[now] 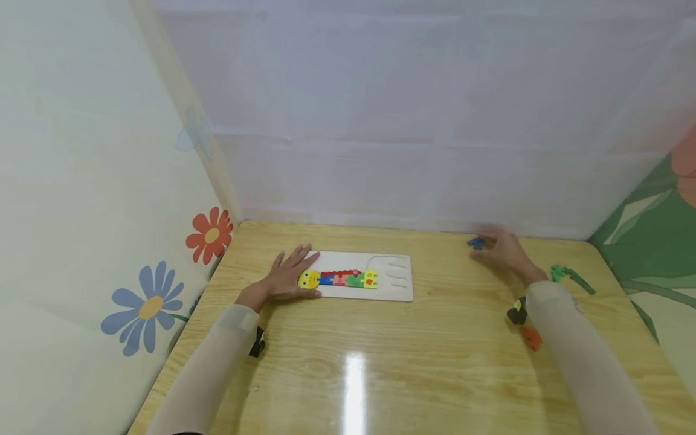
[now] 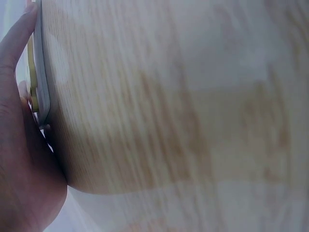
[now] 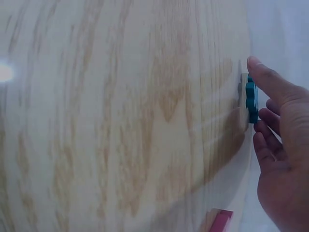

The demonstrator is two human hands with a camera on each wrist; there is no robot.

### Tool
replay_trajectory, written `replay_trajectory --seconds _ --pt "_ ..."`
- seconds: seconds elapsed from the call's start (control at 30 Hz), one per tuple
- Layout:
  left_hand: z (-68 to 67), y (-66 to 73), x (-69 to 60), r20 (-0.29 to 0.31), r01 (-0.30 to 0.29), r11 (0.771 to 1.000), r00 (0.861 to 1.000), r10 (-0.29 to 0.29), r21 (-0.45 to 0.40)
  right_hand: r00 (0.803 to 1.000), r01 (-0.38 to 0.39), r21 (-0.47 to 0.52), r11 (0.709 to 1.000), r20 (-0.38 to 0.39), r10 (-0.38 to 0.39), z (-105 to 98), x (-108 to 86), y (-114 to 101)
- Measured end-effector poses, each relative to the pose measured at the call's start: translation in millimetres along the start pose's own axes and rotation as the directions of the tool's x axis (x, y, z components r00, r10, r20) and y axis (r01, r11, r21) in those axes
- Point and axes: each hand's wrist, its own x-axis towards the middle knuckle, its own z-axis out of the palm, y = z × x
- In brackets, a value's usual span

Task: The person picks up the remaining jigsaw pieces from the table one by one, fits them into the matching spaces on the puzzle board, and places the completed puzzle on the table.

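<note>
A white puzzle board (image 1: 394,281) lies on the table in front of me, with a long animal figure of coloured pieces on it, a yellow head (image 1: 309,279) at its left end. My left hand (image 1: 285,279) rests over the board's left end, fingers spread. In the left wrist view, that hand (image 2: 24,145) lies along the board's edge (image 2: 43,72). Near the table's back edge, my blurred right hand (image 1: 502,251) holds a small blue puzzle piece (image 1: 476,243). The right wrist view shows this scalloped piece (image 3: 251,99), looking teal, between thumb and fingertips.
Green pieces (image 1: 576,279) lie to the right of my right forearm. An orange piece (image 1: 531,338) lies beside that sleeve, partly hidden. A red piece (image 3: 221,221) shows at the bottom of the right wrist view. A pale cloth wall (image 1: 353,151) rises behind the table.
</note>
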Motion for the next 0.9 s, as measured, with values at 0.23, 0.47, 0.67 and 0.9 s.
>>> replay_trajectory --seconds 0.23,0.47,0.67,0.9 --pt "2.1 -0.8 -0.9 -0.020 -0.019 1.000 1.000 0.019 -0.020 1.000 -0.015 -0.011 1.000 0.014 0.015 -2 0.8 1" --pt "5.5 -5.2 0.3 -0.033 -0.033 0.999 0.999 0.032 -0.024 1.000 -0.025 0.003 1.000 0.015 0.025 -2 1.1 5" --pt "7.6 -8.1 3.7 -0.017 -0.008 1.000 1.000 0.008 0.007 1.000 -0.001 -0.009 1.000 -0.010 0.001 -2 0.3 5" --pt "8.1 -8.0 3.9 -0.005 0.009 1.000 1.000 -0.009 0.006 1.000 -0.023 -0.001 1.000 -0.003 0.023 -1 -0.2 3"
